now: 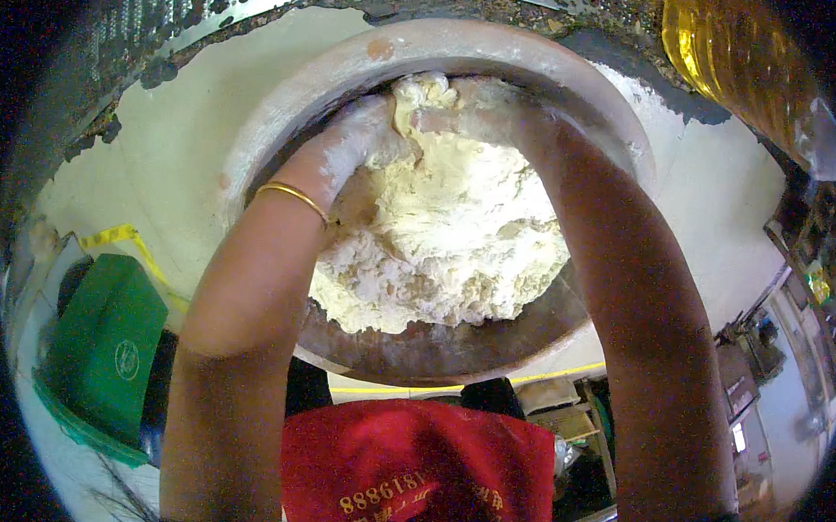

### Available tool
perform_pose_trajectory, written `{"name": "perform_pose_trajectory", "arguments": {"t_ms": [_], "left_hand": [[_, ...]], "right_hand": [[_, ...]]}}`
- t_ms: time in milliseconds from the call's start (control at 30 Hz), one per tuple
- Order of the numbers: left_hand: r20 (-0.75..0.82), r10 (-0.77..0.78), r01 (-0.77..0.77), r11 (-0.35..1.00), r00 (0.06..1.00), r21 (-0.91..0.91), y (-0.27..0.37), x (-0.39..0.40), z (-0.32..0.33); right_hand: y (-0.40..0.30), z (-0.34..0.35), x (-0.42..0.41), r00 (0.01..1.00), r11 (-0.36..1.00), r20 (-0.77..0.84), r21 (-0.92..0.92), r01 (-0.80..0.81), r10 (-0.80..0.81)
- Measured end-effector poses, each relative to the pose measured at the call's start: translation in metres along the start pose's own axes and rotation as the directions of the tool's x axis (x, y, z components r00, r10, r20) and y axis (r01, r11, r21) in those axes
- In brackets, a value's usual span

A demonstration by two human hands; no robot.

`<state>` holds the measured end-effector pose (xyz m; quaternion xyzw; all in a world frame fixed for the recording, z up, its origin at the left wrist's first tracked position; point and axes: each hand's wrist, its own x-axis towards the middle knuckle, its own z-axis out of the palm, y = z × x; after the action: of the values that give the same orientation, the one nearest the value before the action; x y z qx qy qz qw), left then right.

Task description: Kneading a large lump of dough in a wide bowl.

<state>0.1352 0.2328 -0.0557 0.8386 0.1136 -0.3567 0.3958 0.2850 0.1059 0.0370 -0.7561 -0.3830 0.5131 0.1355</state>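
Observation:
A large round clay basin [398,50] holds a mass of rough, shaggy dough [454,228] with dry flour on it. Both hands are floury and lie at the dough's far edge inside the basin. My left hand [377,132], below a gold-coloured bangle [292,192] on the forearm, touches the dough; its fingertips are partly hidden. Reaching in from the other side, my right hand [464,114] has its fingers bent against a raised lump of dough [424,92] between the two hands. Whether either hand grips the dough is not clear.
A pale worktop [166,142] surrounds the basin. Perforated metal panels [164,17] stand behind, and a yellow translucent container [736,51] is at the upper right. A green bin [104,347] stands at lower left. A red apron [418,461] bearing writing is below the basin.

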Motion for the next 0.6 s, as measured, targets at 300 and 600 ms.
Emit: {"name": "perform_pose_trajectory", "arguments": {"t_ms": [300, 600], "left_hand": [[-0.152, -0.174, 0.180, 0.983, 0.973, 0.024, 0.059, -0.036, -0.017], [0.353, 0.079, -0.163, 0.963, 0.932, 0.216, 0.183, -0.256, 0.044]], "right_hand": [[-0.015, 0.005, -0.041, 0.990, 0.981, -0.086, -0.148, -0.125, 0.113], [-0.071, 0.140, -0.281, 0.990, 0.969, -0.039, -0.213, 0.123, -0.134]]}}
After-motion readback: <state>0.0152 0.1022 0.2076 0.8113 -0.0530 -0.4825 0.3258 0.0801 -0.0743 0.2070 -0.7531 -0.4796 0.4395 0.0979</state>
